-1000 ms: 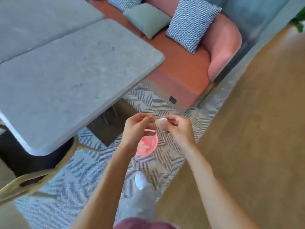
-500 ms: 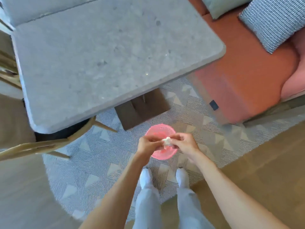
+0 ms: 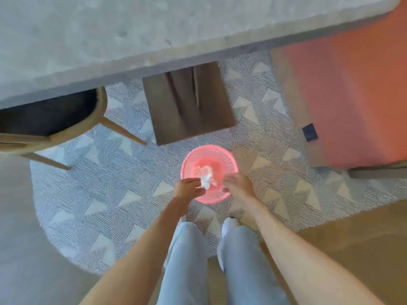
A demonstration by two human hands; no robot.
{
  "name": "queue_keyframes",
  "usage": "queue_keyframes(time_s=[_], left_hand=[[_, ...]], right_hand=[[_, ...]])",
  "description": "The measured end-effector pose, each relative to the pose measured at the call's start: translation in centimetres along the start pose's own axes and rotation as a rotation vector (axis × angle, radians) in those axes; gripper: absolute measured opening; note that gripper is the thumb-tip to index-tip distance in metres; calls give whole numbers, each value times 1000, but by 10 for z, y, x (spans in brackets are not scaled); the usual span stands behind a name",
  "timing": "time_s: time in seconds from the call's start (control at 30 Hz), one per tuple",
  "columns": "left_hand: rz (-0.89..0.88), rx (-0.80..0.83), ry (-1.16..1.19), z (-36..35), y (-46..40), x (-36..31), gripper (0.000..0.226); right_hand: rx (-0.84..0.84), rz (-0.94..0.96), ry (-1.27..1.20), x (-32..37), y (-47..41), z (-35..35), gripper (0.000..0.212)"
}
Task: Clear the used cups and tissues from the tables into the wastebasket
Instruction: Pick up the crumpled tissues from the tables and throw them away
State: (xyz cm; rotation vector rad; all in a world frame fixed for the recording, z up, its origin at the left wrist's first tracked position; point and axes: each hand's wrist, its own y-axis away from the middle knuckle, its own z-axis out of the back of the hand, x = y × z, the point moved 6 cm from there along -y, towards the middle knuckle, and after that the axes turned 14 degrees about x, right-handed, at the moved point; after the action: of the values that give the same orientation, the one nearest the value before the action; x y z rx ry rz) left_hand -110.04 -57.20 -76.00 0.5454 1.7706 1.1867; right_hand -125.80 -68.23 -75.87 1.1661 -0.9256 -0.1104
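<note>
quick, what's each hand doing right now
Left hand: pinching a white tissue over the pink wastebasket.
Right hand: fingers relaxed, holding nothing.

The wastebasket (image 3: 209, 158) mouth lies open from above, both hands over its near rim. Bare rug (image 3: 105, 194) surrounds it. Beyond stand the table base (image 3: 187, 106) and overhanging tabletop (image 3: 110, 36); chair (image 3: 55, 119) left, sofa (image 3: 352, 95) right.

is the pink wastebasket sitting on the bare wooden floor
No, the pink wastebasket stands on the patterned rug, in front of the person's feet, with both hands over it.
</note>
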Motion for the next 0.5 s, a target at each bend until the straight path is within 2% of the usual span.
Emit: queue_keyframes(time_s=[0.17,0.33,0.5], left_hand=[[-83,0,75,4,33,-37,18],[-206,-32,98,7,112,-107,10],[-373,-82,132,18,224,-172,14]], right_hand=[[-6,15,20,38,25,5,31],[-14,141,9,134,90,-6,28],[41,328,4,235,177,-29,17]])
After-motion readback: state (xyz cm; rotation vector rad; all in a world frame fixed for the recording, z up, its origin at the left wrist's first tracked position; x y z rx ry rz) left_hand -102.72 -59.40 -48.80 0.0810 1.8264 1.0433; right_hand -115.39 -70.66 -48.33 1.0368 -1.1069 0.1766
